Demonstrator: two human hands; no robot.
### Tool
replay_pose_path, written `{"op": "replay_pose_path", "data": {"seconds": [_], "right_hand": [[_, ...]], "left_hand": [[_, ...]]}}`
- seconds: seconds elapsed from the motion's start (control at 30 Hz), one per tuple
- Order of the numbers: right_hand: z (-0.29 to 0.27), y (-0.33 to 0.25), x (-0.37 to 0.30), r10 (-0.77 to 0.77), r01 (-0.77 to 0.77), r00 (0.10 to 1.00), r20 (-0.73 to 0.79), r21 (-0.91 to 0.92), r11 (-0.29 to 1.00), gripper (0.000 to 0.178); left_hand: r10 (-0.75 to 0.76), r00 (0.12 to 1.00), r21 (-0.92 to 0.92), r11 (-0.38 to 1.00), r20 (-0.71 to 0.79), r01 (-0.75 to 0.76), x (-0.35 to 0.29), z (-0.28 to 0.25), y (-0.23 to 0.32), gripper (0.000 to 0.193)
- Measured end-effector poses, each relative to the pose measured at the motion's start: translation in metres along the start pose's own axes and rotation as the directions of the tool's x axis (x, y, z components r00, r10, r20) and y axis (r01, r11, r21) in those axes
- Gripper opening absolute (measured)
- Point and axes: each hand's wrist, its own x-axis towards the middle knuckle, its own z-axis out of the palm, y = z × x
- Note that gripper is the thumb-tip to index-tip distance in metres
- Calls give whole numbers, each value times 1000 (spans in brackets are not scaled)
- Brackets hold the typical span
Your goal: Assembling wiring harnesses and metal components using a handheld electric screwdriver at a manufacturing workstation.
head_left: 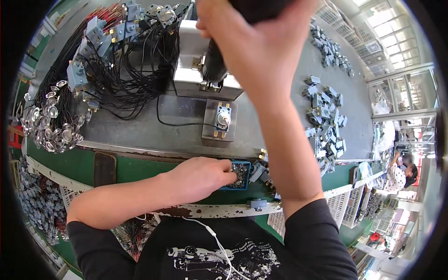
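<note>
My left hand (204,179) reaches across my front with its fingertips at a small blue tray (248,176) of tiny metal parts, probably screws. Its fingers are pinched together; whatever they hold is too small or hidden. Raised at the top, my right hand (261,46) wraps round a thick black powered screwdriver (215,63), whose lower end points down at a white block (186,70). Brass terminals show around that end. In front of the block, a grey switch-like part (223,120) with brass tabs and a round white centre sits in a metal fixture (210,119), a black wire leading to it.
Black-wired grey parts (78,77) with round metal caps (53,112) are heaped at the left. Loose grey parts (324,112) lie in piles on the right of the metal bench. One grey part (256,204) rests on the near rail. A person (401,175) is far right.
</note>
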Motion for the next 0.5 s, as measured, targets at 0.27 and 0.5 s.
{"op": "replay_pose_path", "data": {"seconds": [0.27, 0.5], "right_hand": [[-9, 20, -24, -249, 249, 968, -12, -16, 968, 59], [-46, 11, -33, -165, 159, 985, -58, -95, 983, 56]], "left_hand": [[87, 975, 32, 996, -202, -82, -5, -8, 0, 27], [-59, 773, 33, 994, -632, 103, -11, -73, -9, 23]]}}
